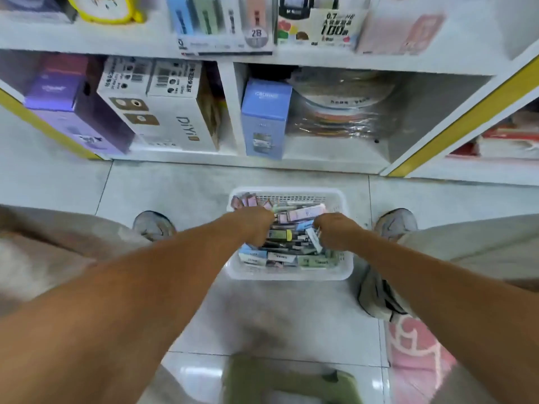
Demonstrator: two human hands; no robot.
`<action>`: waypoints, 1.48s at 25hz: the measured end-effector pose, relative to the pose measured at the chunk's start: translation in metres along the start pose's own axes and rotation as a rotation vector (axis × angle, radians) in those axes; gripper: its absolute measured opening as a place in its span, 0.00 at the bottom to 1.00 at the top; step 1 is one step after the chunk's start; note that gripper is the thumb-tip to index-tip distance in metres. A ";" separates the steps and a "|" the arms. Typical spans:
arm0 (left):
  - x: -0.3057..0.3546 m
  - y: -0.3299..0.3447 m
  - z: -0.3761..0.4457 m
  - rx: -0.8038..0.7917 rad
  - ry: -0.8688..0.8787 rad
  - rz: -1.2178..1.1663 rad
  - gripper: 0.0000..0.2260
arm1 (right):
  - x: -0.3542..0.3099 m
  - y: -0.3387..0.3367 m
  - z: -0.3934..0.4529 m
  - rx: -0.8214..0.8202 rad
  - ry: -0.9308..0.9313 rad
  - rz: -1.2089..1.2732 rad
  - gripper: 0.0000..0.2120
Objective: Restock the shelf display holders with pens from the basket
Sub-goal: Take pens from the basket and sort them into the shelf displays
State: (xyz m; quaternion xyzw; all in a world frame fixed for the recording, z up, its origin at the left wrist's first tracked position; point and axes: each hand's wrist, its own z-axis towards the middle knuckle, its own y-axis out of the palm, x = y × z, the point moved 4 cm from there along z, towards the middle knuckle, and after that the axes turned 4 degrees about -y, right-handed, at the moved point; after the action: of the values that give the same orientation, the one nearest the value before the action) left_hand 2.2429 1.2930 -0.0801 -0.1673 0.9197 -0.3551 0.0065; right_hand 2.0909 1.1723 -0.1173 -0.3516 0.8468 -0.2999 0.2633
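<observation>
A white plastic basket [344, 199] stands on the tiled floor between my feet, filled with several packaged pens [303, 212] in pink, blue and green wrappers. Both my hands reach down into it. My left hand [253, 225] is curled over the pens at the basket's left side; its fingers are hidden and what they hold cannot be made out. My right hand [335, 231] has its fingers curled round a white-and-blue pen pack [315, 240] near the basket's middle. The shelf display holders [224, 21] with pens stand on the upper shelf.
White shelving [227, 112] faces me, its lower bays holding a white DIY box [163, 112], a purple box [58, 91], a blue box [265, 118] and stacked wrapped discs [341, 112]. My shoes [153, 225] flank the basket. A green stool [291, 380] sits below me, a pink mat [414, 354] at right.
</observation>
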 end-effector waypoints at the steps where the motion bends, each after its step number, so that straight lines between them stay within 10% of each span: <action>1: -0.001 0.016 0.008 0.008 0.022 -0.008 0.11 | 0.005 0.015 0.004 -0.007 -0.005 0.001 0.17; 11: 0.018 0.072 0.063 0.217 -0.047 -0.030 0.43 | 0.004 0.040 0.031 0.363 -0.019 -0.055 0.39; 30: 0.024 0.075 0.064 0.170 -0.046 -0.258 0.40 | 0.005 0.033 0.040 0.405 -0.114 0.219 0.13; 37: -0.002 0.072 0.054 0.031 -0.084 -0.380 0.11 | 0.012 0.015 0.029 0.434 0.011 0.338 0.09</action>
State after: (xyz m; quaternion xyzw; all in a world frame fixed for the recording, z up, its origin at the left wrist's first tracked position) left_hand 2.2302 1.3084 -0.1679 -0.3523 0.8650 -0.3566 -0.0198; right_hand 2.0960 1.1626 -0.1503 -0.1392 0.8107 -0.4281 0.3743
